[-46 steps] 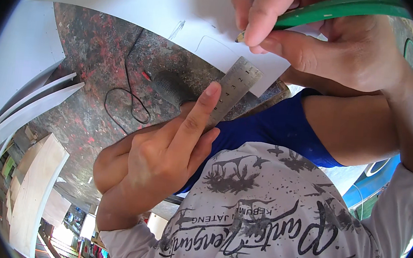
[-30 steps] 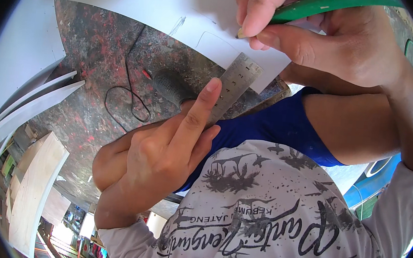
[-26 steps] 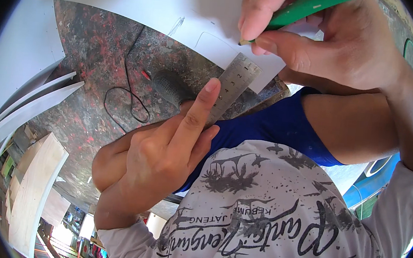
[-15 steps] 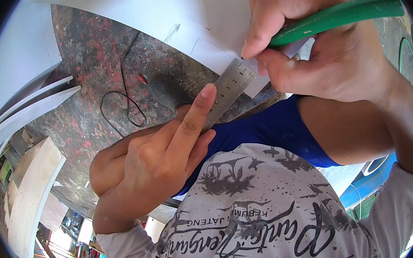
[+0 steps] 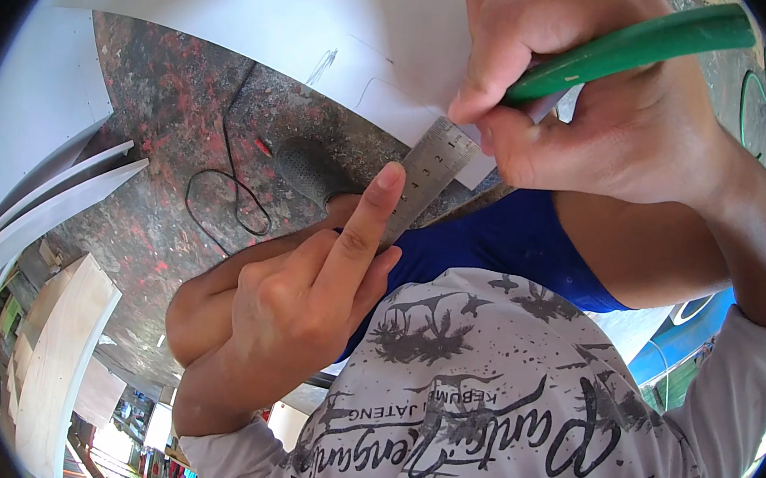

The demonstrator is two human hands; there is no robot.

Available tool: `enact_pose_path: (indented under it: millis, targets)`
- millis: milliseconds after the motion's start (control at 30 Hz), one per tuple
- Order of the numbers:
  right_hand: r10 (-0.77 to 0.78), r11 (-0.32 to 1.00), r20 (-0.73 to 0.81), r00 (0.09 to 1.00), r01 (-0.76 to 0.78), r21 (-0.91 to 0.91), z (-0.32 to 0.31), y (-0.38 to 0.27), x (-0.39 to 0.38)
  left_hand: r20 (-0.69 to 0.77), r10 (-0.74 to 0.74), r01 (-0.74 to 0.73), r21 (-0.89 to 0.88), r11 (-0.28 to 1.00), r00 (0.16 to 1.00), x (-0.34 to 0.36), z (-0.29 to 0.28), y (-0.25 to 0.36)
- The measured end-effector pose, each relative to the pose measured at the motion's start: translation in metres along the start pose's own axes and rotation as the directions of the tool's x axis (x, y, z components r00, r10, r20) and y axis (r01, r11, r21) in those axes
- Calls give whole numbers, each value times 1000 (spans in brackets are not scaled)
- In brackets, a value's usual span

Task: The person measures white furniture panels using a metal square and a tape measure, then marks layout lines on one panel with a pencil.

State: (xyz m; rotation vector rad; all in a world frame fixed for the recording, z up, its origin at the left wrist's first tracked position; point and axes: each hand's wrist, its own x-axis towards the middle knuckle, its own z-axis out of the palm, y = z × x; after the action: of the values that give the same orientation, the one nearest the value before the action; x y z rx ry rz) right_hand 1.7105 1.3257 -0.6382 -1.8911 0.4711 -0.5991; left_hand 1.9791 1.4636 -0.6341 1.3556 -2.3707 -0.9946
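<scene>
My left hand [image 5: 305, 291] grips a steel ruler [image 5: 425, 172], its index finger stretched along the blade. The ruler's numbered end meets the near edge of a large white board [image 5: 267, 1], where a small pale piece [image 5: 474, 171] shows beside it. Pinched in my right hand [image 5: 594, 112] is a thick green carpenter's pencil [image 5: 632, 53]; its upper end points right. Its tip is hidden by the fingers, close to the ruler's end. Pencil marks [image 5: 322, 67], a scribble and a curved line, lie on the board to the left.
Below the board is a stained dark floor [image 5: 156, 128] with a black cable [image 5: 239, 190] and a dark shoe [image 5: 311, 174]. Curved white panels [image 5: 57, 211] and a pale wooden piece [image 5: 67, 357] stand at the left. A green cord [image 5: 756, 85] hangs at the far right.
The whole view has shifted slightly, so board and hands appear a little lower. Both hands keep their grips on the ruler and the pencil.
</scene>
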Motion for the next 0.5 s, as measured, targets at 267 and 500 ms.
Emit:
enact_pose_path:
  millis: [267,500]
  targets:
    - [12,1000,-5,1000,-12,-2,0,0,0,25,-9,8,13,1000,1000,1,-3,1]
    - [12,1000,-6,1000,-12,2,1,0,1,43,-23,21,51,998,999,3,-6,4]
